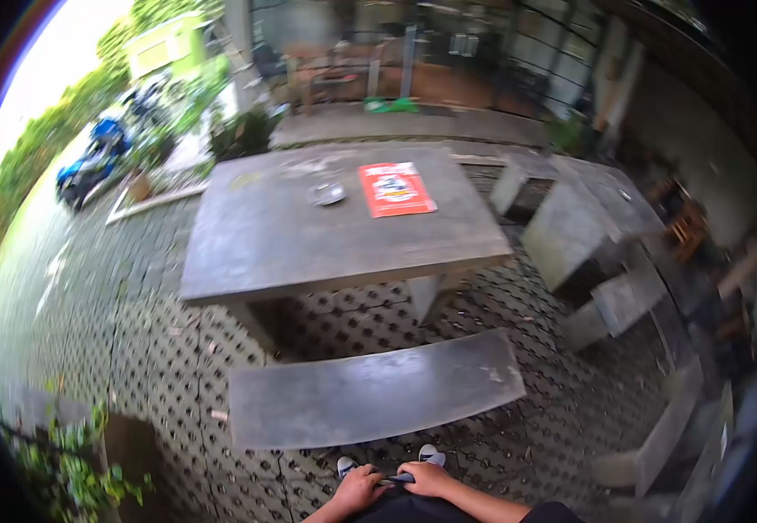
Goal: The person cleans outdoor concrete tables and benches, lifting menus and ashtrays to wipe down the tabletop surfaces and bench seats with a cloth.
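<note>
My left hand (359, 489) and my right hand (424, 479) are close together at the bottom of the view, in front of my dark clothing. Both have their fingers closed on a narrow dark strip (393, 478) that runs between them; its kind is too small to make out. Just beyond the hands are the tips of two shoes (432, 454) on the paving. A grey stone bench (378, 390) stands ahead of them. Behind it is a grey stone table (335, 248), bearing a clear glass ashtray (327, 193) and a red printed sheet or booklet (396, 189).
To the right are another stone table (583, 205) and several stone benches (631, 298). A leafy plant (73, 462) grows at the lower left. A blue motorbike (99, 161) is parked at the far left. Perforated paving blocks (178, 366) cover the ground.
</note>
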Demonstrator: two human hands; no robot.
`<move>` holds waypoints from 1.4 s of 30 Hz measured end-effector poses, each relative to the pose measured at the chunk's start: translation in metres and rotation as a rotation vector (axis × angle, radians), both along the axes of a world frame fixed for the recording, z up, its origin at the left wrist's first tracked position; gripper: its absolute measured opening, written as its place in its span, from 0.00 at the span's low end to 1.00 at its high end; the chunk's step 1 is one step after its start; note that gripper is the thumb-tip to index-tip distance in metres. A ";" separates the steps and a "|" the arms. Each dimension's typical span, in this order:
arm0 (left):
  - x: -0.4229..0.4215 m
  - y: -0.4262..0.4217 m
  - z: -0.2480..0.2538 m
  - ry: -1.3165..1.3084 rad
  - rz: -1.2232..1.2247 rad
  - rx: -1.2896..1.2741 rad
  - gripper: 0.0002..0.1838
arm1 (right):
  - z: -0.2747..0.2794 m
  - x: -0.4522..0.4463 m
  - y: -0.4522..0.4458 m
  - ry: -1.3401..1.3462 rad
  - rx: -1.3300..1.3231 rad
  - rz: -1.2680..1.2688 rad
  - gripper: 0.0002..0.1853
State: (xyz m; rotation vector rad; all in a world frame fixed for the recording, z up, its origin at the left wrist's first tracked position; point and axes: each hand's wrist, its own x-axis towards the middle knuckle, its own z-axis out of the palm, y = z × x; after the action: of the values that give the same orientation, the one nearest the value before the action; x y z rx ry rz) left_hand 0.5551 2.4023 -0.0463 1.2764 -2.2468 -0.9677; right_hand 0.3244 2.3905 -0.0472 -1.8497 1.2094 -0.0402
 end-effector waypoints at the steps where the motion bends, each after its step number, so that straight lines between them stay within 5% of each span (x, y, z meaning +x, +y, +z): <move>1: -0.016 -0.007 0.005 -0.004 -0.064 -0.021 0.18 | 0.000 -0.017 0.012 0.065 -0.126 -0.094 0.17; 5: -0.084 -0.026 0.022 -0.099 -0.214 0.106 0.20 | -0.002 -0.076 0.067 0.249 -0.446 -0.474 0.16; 12: -0.225 -0.030 0.019 0.001 -0.589 0.046 0.20 | -0.018 -0.171 0.152 0.386 -0.401 -1.053 0.14; 15: -0.281 -0.036 0.023 -0.056 -0.632 0.174 0.18 | -0.029 -0.225 0.182 0.225 -0.255 -1.166 0.16; 22: -0.360 -0.058 0.020 -0.266 -0.826 0.044 0.17 | 0.000 -0.311 0.210 0.018 -0.078 -1.306 0.17; 26: -0.394 -0.063 0.013 -0.474 -0.867 0.022 0.22 | 0.011 -0.338 0.199 -0.020 -0.355 -1.281 0.15; 30: -0.452 -0.049 0.035 -0.346 -0.952 -0.017 0.32 | 0.022 -0.360 0.170 0.070 -0.354 -1.160 0.17; 32: -0.480 -0.046 0.041 -0.023 -1.009 0.019 0.32 | 0.029 -0.373 0.154 0.073 -0.365 -1.141 0.15; 37: -0.560 -0.089 0.007 0.129 -0.937 0.149 0.17 | 0.037 -0.447 0.102 -0.011 -0.377 -1.127 0.14; 42: -0.634 -0.165 0.001 0.214 -0.879 0.198 0.14 | 0.035 -0.539 0.036 0.021 -0.305 -1.105 0.16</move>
State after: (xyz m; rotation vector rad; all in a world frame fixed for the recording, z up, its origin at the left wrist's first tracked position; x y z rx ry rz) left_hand -0.0785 2.2373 -0.0458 0.1508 -2.5841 -1.5459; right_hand -0.2148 2.4264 -0.0123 -1.1878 2.1812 -0.8452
